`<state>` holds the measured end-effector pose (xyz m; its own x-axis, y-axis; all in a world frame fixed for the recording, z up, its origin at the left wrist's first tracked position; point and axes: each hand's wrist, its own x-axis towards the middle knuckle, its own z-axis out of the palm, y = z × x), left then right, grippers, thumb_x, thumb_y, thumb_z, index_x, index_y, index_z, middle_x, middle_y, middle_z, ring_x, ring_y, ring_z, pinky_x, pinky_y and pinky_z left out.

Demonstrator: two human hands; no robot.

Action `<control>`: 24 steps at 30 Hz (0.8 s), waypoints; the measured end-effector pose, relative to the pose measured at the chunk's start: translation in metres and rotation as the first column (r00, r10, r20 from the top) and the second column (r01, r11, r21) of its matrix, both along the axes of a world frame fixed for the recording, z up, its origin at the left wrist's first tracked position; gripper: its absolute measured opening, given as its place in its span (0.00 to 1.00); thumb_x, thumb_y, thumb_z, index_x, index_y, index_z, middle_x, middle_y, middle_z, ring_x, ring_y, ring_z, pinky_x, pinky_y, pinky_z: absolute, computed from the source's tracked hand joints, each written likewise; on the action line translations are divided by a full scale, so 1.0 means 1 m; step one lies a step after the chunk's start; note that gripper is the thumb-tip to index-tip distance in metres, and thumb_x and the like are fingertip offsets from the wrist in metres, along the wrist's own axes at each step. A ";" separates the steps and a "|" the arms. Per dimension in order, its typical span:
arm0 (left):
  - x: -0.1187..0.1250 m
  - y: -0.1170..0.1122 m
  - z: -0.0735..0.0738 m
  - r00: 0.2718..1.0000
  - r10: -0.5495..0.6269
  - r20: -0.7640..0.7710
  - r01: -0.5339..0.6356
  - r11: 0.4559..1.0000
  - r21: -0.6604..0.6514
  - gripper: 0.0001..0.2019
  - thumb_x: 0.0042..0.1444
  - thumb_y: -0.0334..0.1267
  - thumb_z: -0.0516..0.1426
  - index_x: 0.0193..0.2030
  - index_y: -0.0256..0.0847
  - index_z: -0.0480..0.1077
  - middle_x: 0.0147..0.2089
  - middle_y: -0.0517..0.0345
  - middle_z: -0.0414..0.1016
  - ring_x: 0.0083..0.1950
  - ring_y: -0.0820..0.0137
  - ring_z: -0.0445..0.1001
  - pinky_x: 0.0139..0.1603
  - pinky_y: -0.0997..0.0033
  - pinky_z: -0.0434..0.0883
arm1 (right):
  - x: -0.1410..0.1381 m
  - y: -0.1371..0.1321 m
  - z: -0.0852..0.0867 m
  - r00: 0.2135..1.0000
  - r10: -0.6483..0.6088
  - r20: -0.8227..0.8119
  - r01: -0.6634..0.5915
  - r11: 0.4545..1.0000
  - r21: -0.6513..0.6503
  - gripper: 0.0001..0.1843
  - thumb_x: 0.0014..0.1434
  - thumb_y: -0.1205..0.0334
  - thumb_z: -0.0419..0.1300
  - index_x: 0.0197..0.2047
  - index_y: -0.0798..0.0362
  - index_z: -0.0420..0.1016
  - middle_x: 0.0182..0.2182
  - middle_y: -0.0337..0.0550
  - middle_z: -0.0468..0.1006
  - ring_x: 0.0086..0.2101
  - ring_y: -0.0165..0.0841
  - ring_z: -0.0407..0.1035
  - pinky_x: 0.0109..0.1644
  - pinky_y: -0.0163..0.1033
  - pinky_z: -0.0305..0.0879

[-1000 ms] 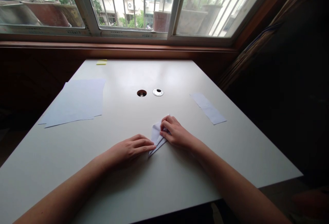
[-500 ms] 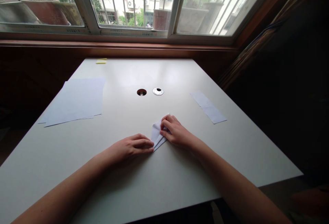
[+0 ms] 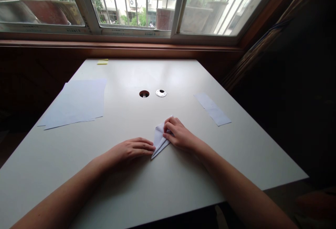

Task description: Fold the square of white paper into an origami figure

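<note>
A small white folded paper (image 3: 159,138) lies on the table between my hands, its narrow point toward me and its creased flaps showing. My right hand (image 3: 179,134) is closed over its right side, fingers curled and pressing on the layers, so part of the fold is hidden. From the left, my left hand (image 3: 135,147) lies low over the table with fingers stretched out together. Its fingertips touch the paper's left edge near the point.
White sheets (image 3: 76,103) lie stacked at the table's left. A paper strip (image 3: 213,109) rests at the right. Beyond the hands are a cable hole (image 3: 144,94) and its round cover (image 3: 161,93). Yellow sticky notes (image 3: 102,62) sit at the far edge, below a barred window (image 3: 136,5).
My left hand's fingertips have shifted slightly left, uncovering the paper's lower point. My right hand stays in place on the folded paper.
</note>
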<state>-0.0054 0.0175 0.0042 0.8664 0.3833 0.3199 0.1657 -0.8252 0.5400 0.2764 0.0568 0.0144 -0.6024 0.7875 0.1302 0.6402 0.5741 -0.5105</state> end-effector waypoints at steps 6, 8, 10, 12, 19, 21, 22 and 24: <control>0.008 -0.007 0.007 0.996 0.080 0.028 -0.080 0.997 0.012 0.10 0.66 0.32 0.54 0.51 0.39 0.73 0.50 0.46 0.78 0.56 0.64 0.73 0.57 0.62 0.73 | 0.001 -0.001 0.000 1.000 -0.004 -0.002 0.004 1.000 0.004 0.03 0.63 0.63 0.60 0.40 0.49 0.68 0.46 0.45 0.69 0.47 0.38 0.62 0.55 0.46 0.63; 0.008 -0.008 0.007 0.997 0.067 0.031 -0.068 0.997 0.037 0.10 0.66 0.31 0.54 0.51 0.40 0.74 0.50 0.47 0.78 0.54 0.65 0.74 0.56 0.64 0.74 | 0.001 -0.001 -0.001 1.000 -0.002 -0.006 0.002 1.000 0.005 0.03 0.63 0.63 0.60 0.40 0.49 0.69 0.46 0.45 0.69 0.47 0.38 0.62 0.55 0.47 0.63; 0.006 -0.007 0.008 0.999 0.045 0.022 -0.046 0.997 0.056 0.11 0.66 0.30 0.54 0.52 0.41 0.73 0.50 0.48 0.78 0.54 0.65 0.74 0.55 0.65 0.73 | 0.002 0.000 -0.002 1.000 0.005 -0.011 -0.004 1.000 0.005 0.03 0.63 0.63 0.60 0.40 0.49 0.69 0.46 0.45 0.68 0.46 0.38 0.62 0.55 0.47 0.63; 0.005 -0.007 0.008 0.999 0.035 0.007 -0.036 0.997 0.067 0.12 0.66 0.30 0.53 0.54 0.41 0.72 0.50 0.48 0.79 0.54 0.65 0.74 0.55 0.65 0.73 | 0.002 0.001 -0.003 1.000 0.011 -0.014 -0.010 1.000 0.010 0.04 0.63 0.63 0.60 0.40 0.49 0.68 0.46 0.45 0.68 0.46 0.38 0.62 0.55 0.47 0.63; 0.005 -0.010 0.015 0.998 0.054 -0.015 -0.051 0.988 0.145 0.14 0.66 0.31 0.54 0.55 0.43 0.72 0.48 0.49 0.79 0.52 0.64 0.75 0.54 0.64 0.74 | 0.002 0.001 -0.003 1.000 0.018 -0.020 -0.018 1.000 0.008 0.04 0.63 0.63 0.60 0.40 0.49 0.68 0.46 0.45 0.68 0.46 0.39 0.62 0.54 0.47 0.63; 0.007 -0.012 0.016 0.998 0.061 -0.032 -0.055 0.988 0.144 0.12 0.65 0.31 0.54 0.53 0.42 0.72 0.47 0.50 0.78 0.51 0.64 0.74 0.54 0.64 0.73 | 0.003 0.000 -0.004 1.000 0.018 -0.018 -0.018 1.000 0.013 0.04 0.63 0.63 0.60 0.40 0.49 0.68 0.46 0.45 0.68 0.46 0.38 0.61 0.54 0.47 0.63; 0.009 -0.013 0.016 0.997 0.069 -0.044 -0.062 0.988 0.143 0.11 0.65 0.31 0.55 0.52 0.42 0.73 0.47 0.50 0.78 0.51 0.64 0.74 0.54 0.64 0.73 | 0.003 0.000 -0.004 1.000 0.019 -0.016 -0.019 1.000 0.018 0.04 0.63 0.63 0.61 0.40 0.49 0.68 0.46 0.45 0.68 0.46 0.38 0.61 0.54 0.47 0.63; 0.013 -0.015 0.014 0.992 0.109 -0.067 -0.098 0.984 0.147 0.08 0.65 0.35 0.56 0.49 0.42 0.73 0.46 0.51 0.77 0.48 0.64 0.73 0.51 0.63 0.72 | 0.003 0.000 -0.004 1.000 0.023 -0.011 -0.022 0.999 0.028 0.05 0.63 0.63 0.61 0.41 0.49 0.68 0.47 0.45 0.68 0.46 0.39 0.61 0.55 0.48 0.63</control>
<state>0.0075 0.0020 0.0179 0.8479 0.4274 0.3138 0.2901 -0.8693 0.4002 0.2792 0.0571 0.0101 -0.6183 0.7697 0.1589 0.6213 0.6026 -0.5008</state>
